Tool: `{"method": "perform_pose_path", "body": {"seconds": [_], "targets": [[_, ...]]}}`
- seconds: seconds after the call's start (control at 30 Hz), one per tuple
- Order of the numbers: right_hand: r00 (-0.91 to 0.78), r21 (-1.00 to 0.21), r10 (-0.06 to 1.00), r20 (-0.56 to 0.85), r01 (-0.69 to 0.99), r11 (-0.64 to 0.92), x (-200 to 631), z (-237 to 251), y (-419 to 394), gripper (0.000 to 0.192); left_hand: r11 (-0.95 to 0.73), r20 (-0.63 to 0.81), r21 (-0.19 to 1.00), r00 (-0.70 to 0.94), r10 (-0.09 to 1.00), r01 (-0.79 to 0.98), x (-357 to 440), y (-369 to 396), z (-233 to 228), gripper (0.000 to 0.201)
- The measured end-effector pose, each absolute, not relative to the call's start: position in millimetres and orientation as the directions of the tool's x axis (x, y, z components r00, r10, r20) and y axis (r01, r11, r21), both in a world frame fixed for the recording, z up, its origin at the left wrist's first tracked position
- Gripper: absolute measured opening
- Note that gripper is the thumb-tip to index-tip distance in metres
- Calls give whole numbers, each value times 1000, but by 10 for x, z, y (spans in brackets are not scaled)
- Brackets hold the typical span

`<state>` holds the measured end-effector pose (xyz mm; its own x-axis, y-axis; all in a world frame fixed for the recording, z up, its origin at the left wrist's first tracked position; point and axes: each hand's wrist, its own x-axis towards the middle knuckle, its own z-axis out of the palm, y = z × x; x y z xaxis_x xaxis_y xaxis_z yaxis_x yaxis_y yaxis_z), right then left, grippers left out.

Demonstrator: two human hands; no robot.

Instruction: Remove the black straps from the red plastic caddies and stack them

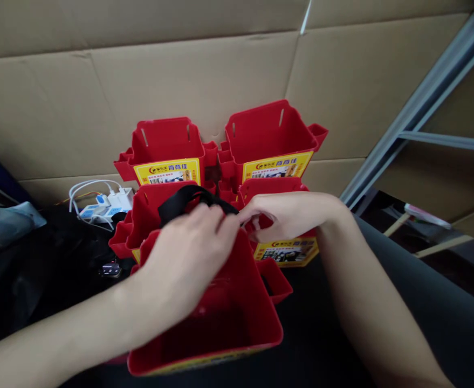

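Observation:
My left hand (188,258) and my right hand (281,215) meet over the far rim of the nearest red plastic bin (228,334). Both pinch a black strap (188,198) that loops up and left over the bin behind. The near bin is open-topped, and nothing shows in the dark part of its inside that I can see. Several more red bins with yellow labels are linked behind it: one at back left (166,145), one at back right (271,134), and a middle pair (273,188) partly hidden by my hands.
A white power strip (107,205) with plugged white cables lies left of the bins on a black surface (38,269). Cardboard sheets (204,70) form the back wall. A grey metal shelf frame (423,108) slants at the right. My dark-clothed leg (431,307) fills the lower right.

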<state>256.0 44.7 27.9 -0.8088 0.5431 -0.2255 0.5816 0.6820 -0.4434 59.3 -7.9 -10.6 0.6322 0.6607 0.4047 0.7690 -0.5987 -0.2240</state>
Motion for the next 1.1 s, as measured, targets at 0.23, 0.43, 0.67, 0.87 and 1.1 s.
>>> {"method": "perform_pose_path", "body": {"seconds": [0.23, 0.43, 0.67, 0.87, 1.1], "targets": [[-849, -409, 494, -186, 524, 747, 2521, 277, 453, 23, -532, 89, -136, 545, 834, 836, 826, -107, -115, 25], [-839, -355, 537, -84, 529, 771, 2487, 229, 443, 17, -541, 98, -58, 544, 833, 839, 799, -35, -102, 28], [-747, -266, 654, -120, 658, 704, 2480, 273, 322, 15, -595, 76, 25, 592, 802, 803, 875, -25, -88, 25], [-739, -247, 664, -116, 668, 701, 2462, 293, 314, 16, -596, 73, 46, 593, 802, 802, 930, 48, -93, 23], [-680, -213, 729, -81, 726, 654, 2460, 275, 307, 14, -671, 73, 224, 674, 735, 707, 590, -37, -103, 16]]}}
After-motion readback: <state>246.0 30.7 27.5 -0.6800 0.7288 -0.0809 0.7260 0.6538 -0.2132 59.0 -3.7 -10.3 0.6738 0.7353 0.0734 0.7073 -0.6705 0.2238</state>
